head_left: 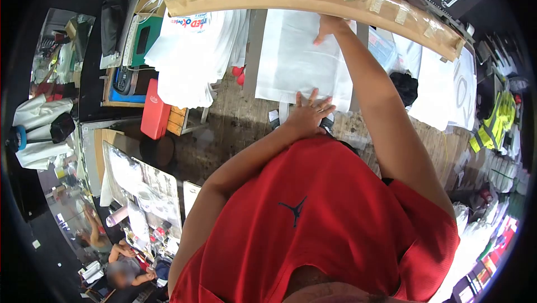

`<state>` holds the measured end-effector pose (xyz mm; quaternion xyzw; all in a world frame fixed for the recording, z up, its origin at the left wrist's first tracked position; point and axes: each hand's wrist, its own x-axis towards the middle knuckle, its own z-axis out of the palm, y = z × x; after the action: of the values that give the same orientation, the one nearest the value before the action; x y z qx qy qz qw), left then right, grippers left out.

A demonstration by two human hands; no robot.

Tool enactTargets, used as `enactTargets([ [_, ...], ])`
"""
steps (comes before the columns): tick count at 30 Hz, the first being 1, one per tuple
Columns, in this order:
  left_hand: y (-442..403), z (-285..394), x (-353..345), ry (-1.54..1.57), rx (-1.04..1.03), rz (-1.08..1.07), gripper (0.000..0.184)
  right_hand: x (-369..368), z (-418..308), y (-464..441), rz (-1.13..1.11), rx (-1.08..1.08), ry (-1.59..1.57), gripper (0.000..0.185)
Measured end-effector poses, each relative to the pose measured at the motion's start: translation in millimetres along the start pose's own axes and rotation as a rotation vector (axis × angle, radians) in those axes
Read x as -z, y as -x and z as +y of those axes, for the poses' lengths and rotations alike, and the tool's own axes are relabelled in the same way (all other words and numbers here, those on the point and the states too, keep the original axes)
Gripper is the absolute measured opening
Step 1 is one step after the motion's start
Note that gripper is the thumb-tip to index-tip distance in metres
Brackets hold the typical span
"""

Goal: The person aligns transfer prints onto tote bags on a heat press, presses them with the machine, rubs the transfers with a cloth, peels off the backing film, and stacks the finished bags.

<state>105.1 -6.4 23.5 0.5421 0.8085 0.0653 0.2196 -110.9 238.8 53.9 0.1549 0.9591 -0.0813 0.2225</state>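
In the head view, a greyish-white sheet [299, 57] lies on a larger piece of white cloth [267, 74], which is spread over a flat board. My left hand [309, 116] rests at the near edge of the cloth, fingers spread and touching it. Farther off, my right hand [330, 28] reaches to the far right part of the sheet. Its thumb is stretched out on the surface, while some of its fingers are hard to see near the taped brown bar [307, 1]. Neither hand appears to grip anything.
White shirts with red and blue print [196, 51] hang in a stack at the left. A red box [154, 110] stands below them. More white cloths [433, 88] and a black bundle [404, 88] are on the right. Another person [126, 264] sits at the lower left.
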Motion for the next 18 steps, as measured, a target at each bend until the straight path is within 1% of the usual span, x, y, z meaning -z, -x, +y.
enactTargets([
  [2, -0.9, 4.9, 2.8, 0.016, 0.028, -0.047, 0.092, 3.7, -0.7, 0.8, -0.049, -0.010, 0.042, 0.122],
  [4, -0.6, 7.9, 14.8, 0.025, 0.058, -0.085, 0.091, 7.9, -2.9, 1.1, -0.056, -0.019, -0.024, 0.116],
  [5, 0.2, 7.6, 18.7, 0.041, 0.052, -0.128, 0.089, 3.3, -2.5, -1.8, -0.054, -0.016, -0.023, 0.116],
  [6, 2.0, 8.2, 22.4, 0.058, 0.047, -0.170, 0.088, -3.4, -2.2, -2.1, 0.022, 0.002, -0.055, 0.114],
  [7, 6.0, 9.1, 26.5, 0.056, 0.053, -0.165, 0.088, -6.9, -3.0, -3.6, 0.100, 0.021, -0.087, 0.113],
  [8, 11.5, 8.1, 32.4, 0.079, 0.035, -0.189, 0.086, -3.7, -6.0, -1.7, 0.110, 0.027, -0.088, 0.113],
  [9, 21.4, 10.0, 49.9, 0.100, 0.016, -0.217, 0.084, -2.6, -8.5, 4.3, 0.115, 0.038, -0.102, 0.112],
  [10, 34.0, 9.7, 69.1, 0.234, 0.006, -0.345, 0.081, -1.1, -8.6, 10.4, 0.120, 0.042, -0.118, 0.111],
  [11, 50.7, 15.4, 112.8, 0.365, -0.008, -0.469, 0.077, 4.5, -9.3, 13.5, 0.136, 0.032, -0.124, 0.111],
  [12, 72.4, 21.6, 148.6, 0.339, -0.085, -0.427, 0.069, 8.0, -12.1, 17.2, 0.116, 0.018, -0.136, 0.112],
  [13, 99.5, 37.9, 219.8, 0.353, -0.067, -0.392, 0.063, 6.5, -13.1, 22.0, 0.085, 0.006, -0.146, 0.112],
  [14, 120.9, 38.6, 267.1, 0.353, -0.145, -0.214, 0.059, 5.0, -14.1, 23.8, 0.084, 0.000, -0.147, 0.112],
  [15, 138.2, 38.1, 315.0, 0.213, -0.201, -0.010, 0.055, 4.9, -16.3, 22.7, 0.098, -0.033, -0.159, 0.113],
  [16, 146.8, 42.8, 365.9, 0.136, -0.210, 0.225, 0.051, 4.6, -17.7, 22.8, 0.110, -0.064, -0.173, 0.114],
  [17, 164.3, 42.0, 400.5, -0.607, 0.120, 0.659, 0.044, 6.8, -16.7, 23.2, 0.069, -0.048, -0.194, 0.115],
  [18, 175.5, 3.9, 463.8, -0.219, 0.198, 0.730, 0.033, 7.0, -16.3, 23.4, 0.077, -0.047, -0.203, 0.115],
])
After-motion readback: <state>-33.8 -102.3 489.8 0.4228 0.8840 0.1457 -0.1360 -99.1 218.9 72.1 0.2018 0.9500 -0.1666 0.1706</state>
